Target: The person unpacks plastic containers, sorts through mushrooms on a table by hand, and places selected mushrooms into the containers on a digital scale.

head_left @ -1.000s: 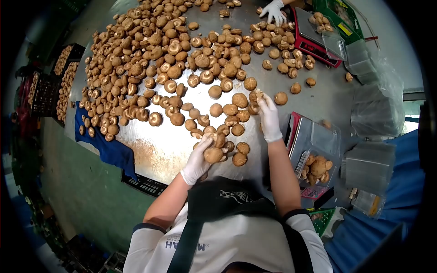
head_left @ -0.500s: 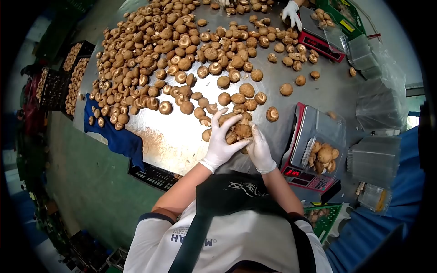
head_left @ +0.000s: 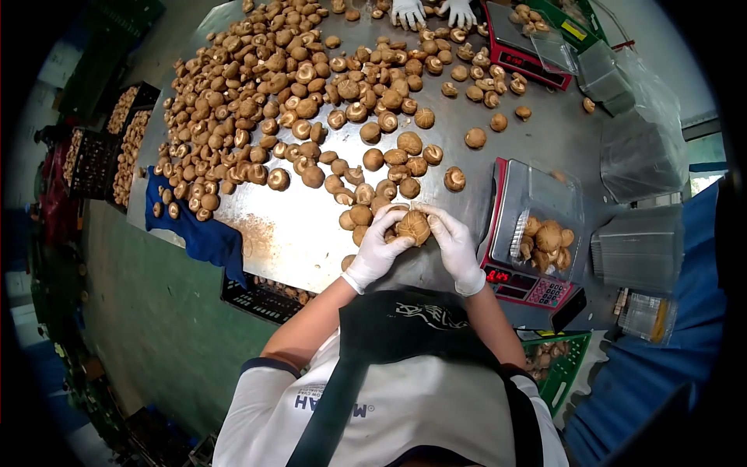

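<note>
White gloves cover both my hands, which meet just in front of my apron. My left hand (head_left: 379,251) is closed round mushrooms, its thumb and fingers on a large brown cap with pale cracks (head_left: 413,227). From the other side my right hand (head_left: 455,247) touches the same cap with thumb and fingertips. Other mushrooms are partly hidden behind the fingers. Loose mushrooms (head_left: 359,215) lie beside my left hand. Right of my hands, a red scale (head_left: 515,293) bears an open clear plastic box with several mushrooms (head_left: 548,236).
A big mushroom heap (head_left: 233,109) covers the metal table's (head_left: 459,210) left and far parts. A co-worker's gloved hands (head_left: 433,13) are at the far edge by a second scale (head_left: 529,68). Stacked clear boxes (head_left: 640,249) stand right; a blue cloth (head_left: 194,233) hangs at left.
My hands have come together from apart, gathering mushrooms between them. The right hand has moved in toward the left. The co-worker's hands have shifted leftward from the far scale.
</note>
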Demonstrator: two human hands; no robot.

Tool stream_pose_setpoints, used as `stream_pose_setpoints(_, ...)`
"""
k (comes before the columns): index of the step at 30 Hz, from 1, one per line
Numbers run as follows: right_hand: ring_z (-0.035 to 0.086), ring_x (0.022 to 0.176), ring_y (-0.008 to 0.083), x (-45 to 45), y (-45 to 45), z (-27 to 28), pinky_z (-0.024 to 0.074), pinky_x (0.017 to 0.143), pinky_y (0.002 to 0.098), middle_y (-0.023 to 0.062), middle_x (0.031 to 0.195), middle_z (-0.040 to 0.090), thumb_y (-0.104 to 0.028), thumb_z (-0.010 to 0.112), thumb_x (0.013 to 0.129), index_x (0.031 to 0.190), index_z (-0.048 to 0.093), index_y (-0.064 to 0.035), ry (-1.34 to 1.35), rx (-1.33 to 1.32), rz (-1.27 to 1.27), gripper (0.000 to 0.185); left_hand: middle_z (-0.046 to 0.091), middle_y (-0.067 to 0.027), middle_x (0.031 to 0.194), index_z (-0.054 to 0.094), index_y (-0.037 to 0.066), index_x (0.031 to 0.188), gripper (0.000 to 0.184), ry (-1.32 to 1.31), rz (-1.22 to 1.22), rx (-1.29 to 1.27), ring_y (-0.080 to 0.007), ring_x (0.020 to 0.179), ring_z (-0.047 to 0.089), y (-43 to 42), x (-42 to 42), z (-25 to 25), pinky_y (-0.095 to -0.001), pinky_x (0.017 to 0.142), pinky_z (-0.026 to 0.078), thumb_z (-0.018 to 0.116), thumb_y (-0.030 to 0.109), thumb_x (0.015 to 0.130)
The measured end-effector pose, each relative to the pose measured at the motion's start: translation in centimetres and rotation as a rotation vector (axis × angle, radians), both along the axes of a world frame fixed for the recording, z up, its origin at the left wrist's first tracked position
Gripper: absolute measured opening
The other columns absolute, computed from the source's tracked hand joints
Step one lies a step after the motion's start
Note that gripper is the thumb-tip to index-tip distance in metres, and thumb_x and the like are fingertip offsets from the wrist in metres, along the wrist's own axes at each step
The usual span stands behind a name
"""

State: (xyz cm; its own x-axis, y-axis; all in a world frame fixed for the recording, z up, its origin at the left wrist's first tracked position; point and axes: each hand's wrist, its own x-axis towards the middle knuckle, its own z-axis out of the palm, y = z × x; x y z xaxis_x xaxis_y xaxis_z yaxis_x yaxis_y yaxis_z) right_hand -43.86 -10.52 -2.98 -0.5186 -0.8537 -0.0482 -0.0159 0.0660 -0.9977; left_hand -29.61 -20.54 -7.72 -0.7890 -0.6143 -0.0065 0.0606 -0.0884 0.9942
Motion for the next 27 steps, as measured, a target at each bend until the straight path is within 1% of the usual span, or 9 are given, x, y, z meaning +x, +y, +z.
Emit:
stream_pose_setpoints(3, 0.062, 0.098, 0.0112, 0.5, 0.5, -0.6, 0.0496, 0.087, 0.0245, 0.0081, 0.111, 0.068, -0.003, 0.051, 0.098, 0.12, 0.063, 0.0033, -0.121, 0.008, -0.019, 0.026, 0.057, -0.0113, 0.126, 0.052, 0.005, 0.131, 0.049, 0.152, 0.022, 0.712, -0.023, 0.112, 0.058, 1.0, -0.3, 1.4, -0.0339, 0.097, 0.048, 0.049, 0.043, 0.102)
stream_pose_setpoints(5, 0.062, 0.089, 0.0083, 0.4, 0.8, -0.1, 0.0503, 0.081, 0.0223, 0.0066, 0.107, 0.069, -0.002, 0.052, 0.098, 0.119, 0.063, 0.0029, -0.167, 0.043, -0.043, 0.025, 0.061, -0.0123, 0.123, 0.044, 0.008, 0.138, 0.079, -0.032, -0.053, 0.993, -0.0225, 0.098, 0.066, 0.6, -0.1, 3.1, -0.0342, 0.071, 0.059, 0.02, 0.07, 0.096)
stream_pose_setpoints(10, 0.059, 0.079, 0.0072, 1.2, 0.5, 1.5, 0.0494, 0.073, 0.0212, 0.0042, 0.098, 0.067, -0.004, 0.059, 0.094, 0.122, 0.063, 0.0004, 0.01, 0.011, -0.004, 0.028, 0.055, -0.0127, 0.132, 0.041, 0.009, 0.141, 0.084, 0.379, -0.38, 1.321, -0.0258, 0.116, 0.06, 0.4, 0.7, -0.4, -0.0416, 0.086, 0.058, 0.019, 0.074, 0.093)
stream_pose_setpoints(13, 0.061, 0.084, 0.0103, 1.4, 0.5, 2.2, 0.0505, 0.077, 0.0227, 0.0043, 0.096, 0.065, -0.006, 0.063, 0.092, 0.125, 0.061, -0.0015, 0.322, 0.019, 0.054, 0.033, 0.056, -0.0106, 0.132, 0.04, 0.01, 0.143, 0.084, 0.076, -0.148, 1.157, -0.0255, 0.115, 0.06, 1.0, 0.2, 1.7, -0.0419, 0.087, 0.057, 0.019, 0.075, 0.093)
stream_pose_setpoints(16, 0.06, 0.086, 0.0098, 1.2, 0.6, 1.3, 0.0503, 0.076, 0.023, 0.0045, 0.097, 0.065, -0.004, 0.062, 0.092, 0.122, 0.062, -0.0006, 0.055, 0.037, 0.049, 0.03, 0.06, -0.0068, 0.122, 0.043, 0.013, 0.139, 0.081, -0.039, -0.13, 1.151, -0.0217, 0.104, 0.065, 1.2, 0.4, 2.6, -0.0362, 0.072, 0.06, 0.019, 0.075, 0.093)
stream_pose_setpoints(18, 0.059, 0.081, 0.0075, 0.9, 0.6, 1.5, 0.0487, 0.073, 0.0209, 0.0025, 0.093, 0.065, -0.003, 0.061, 0.092, 0.116, 0.065, -0.0007, -0.152, 0.072, 0.066, 0.024, 0.06, -0.0075, 0.122, 0.044, 0.014, 0.139, 0.08, -0.068, -0.17, 1.166, -0.0221, 0.103, 0.065, 1.5, 0.5, 2.6, -0.0367, 0.072, 0.06, 0.02, 0.075, 0.093)
stream_pose_setpoints(22, 0.056, 0.074, 0.0052, 0.8, 1.1, 0.8, 0.0473, 0.069, 0.0197, -0.0014, 0.084, 0.063, -0.006, 0.061, 0.094, 0.099, 0.064, -0.0022, 0.061, 0.066, 0.014, 0.008, 0.06, -0.01, 0.121, 0.046, 0.013, 0.138, 0.079, -0.089, -0.206, 1.303, -0.0252, 0.099, 0.066, 2.2, 1.0, 2.4, -0.0376, 0.072, 0.06, 0.022, 0.075, 0.094)
stream_pose_setpoints(25, 0.054, 0.071, 0.0059, 0.9, 1.7, -0.1, 0.0472, 0.067, 0.0204, -0.0036, 0.077, 0.058, -0.01, 0.061, 0.095, 0.094, 0.062, -0.0044, -0.42, 0.021, -0.173, 0.005, 0.061, -0.0114, 0.121, 0.047, 0.013, 0.137, 0.081, -0.002, -0.226, 1.429, -0.0281, 0.1, 0.065, 2.7, 1.1, 2.8, -0.0405, 0.076, 0.058, 0.024, 0.076, 0.092)
stream_pose_setpoints(27, 0.056, 0.079, 0.0084, 1.1, 2.1, -2.3, 0.0481, 0.072, 0.0229, -0.0003, 0.086, 0.059, -0.009, 0.059, 0.095, 0.099, 0.059, -0.0046, -0.383, 0.176, -0.048, 0.006, 0.061, -0.0111, 0.122, 0.047, 0.013, 0.137, 0.082, -0.018, -0.211, 1.489, -0.0285, 0.102, 0.063, 2.5, 1.2, 3.6, -0.042, 0.08, 0.056, 0.025, 0.077, 0.092)
